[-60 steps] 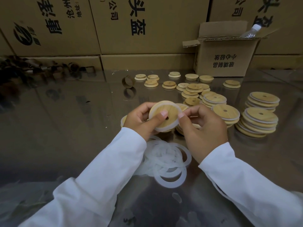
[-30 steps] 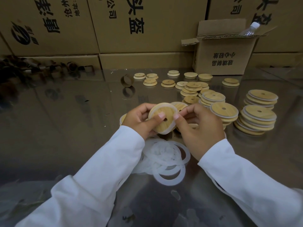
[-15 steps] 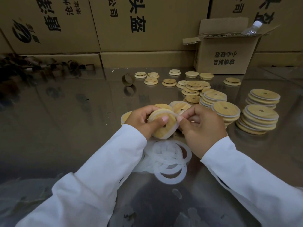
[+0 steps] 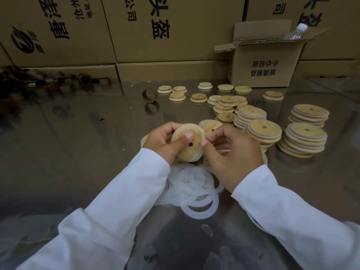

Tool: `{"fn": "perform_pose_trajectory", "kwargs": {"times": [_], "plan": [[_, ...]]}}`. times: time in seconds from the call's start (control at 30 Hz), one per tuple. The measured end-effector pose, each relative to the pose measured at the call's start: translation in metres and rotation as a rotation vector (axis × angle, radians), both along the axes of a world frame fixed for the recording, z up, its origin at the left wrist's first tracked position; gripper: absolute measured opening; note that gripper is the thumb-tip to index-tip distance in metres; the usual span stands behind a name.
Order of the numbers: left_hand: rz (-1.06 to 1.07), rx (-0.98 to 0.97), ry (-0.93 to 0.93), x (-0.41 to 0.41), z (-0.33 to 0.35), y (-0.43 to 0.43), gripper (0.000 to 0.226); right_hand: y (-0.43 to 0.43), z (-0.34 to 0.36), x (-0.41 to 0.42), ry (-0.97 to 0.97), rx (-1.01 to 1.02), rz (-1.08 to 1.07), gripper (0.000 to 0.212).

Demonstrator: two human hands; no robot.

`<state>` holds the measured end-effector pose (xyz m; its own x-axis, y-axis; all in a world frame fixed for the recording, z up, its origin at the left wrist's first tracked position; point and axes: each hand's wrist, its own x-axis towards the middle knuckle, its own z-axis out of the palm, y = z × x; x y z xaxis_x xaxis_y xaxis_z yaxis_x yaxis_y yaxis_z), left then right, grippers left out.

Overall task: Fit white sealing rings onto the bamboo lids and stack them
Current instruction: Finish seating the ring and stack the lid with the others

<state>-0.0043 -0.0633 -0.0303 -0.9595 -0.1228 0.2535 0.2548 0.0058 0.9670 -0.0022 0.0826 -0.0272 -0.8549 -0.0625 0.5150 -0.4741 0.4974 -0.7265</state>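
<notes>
A round bamboo lid [image 4: 191, 151] with a small centre hole is held tilted above the table, a white sealing ring around its rim. My left hand [image 4: 162, 142] grips it from the left with the thumb across its face. My right hand [image 4: 232, 156] pinches its right edge, thumb on the ring. A heap of loose white rings [image 4: 194, 189] lies on the table just below the hands. Stacks of ringed lids [image 4: 305, 140] stand to the right.
Bare bamboo lids [image 4: 198, 98] lie scattered further back on the glossy table [image 4: 78, 143]. An open cardboard box [image 4: 265, 71] with a plastic bottle [image 4: 295, 33] stands at the back right. Large cartons [image 4: 165, 30] wall the rear. A small cardboard roll [image 4: 149, 94] stands mid-table.
The lid has been lowered a little and turned in my hands, and its centre hole now shows. Both thumbs have worked along the ring at the rim.
</notes>
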Motion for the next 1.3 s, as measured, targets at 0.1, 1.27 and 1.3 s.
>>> {"fn": "perform_pose_trajectory", "kwargs": {"times": [0.1, 1.27, 1.3], "plan": [[-0.034, 0.025, -0.043, 0.0, 0.001, 0.0, 0.01, 0.002, 0.001, -0.002, -0.001, -0.021, -0.018, 0.009], [-0.107, 0.039, -0.074, 0.0, -0.001, -0.001, 0.019, 0.003, 0.006, 0.001, 0.082, 0.137, -0.011, 0.013], [-0.102, 0.02, -0.069, 0.0, -0.001, -0.001, 0.014, 0.003, 0.006, 0.001, 0.067, 0.138, -0.003, 0.015]]}}
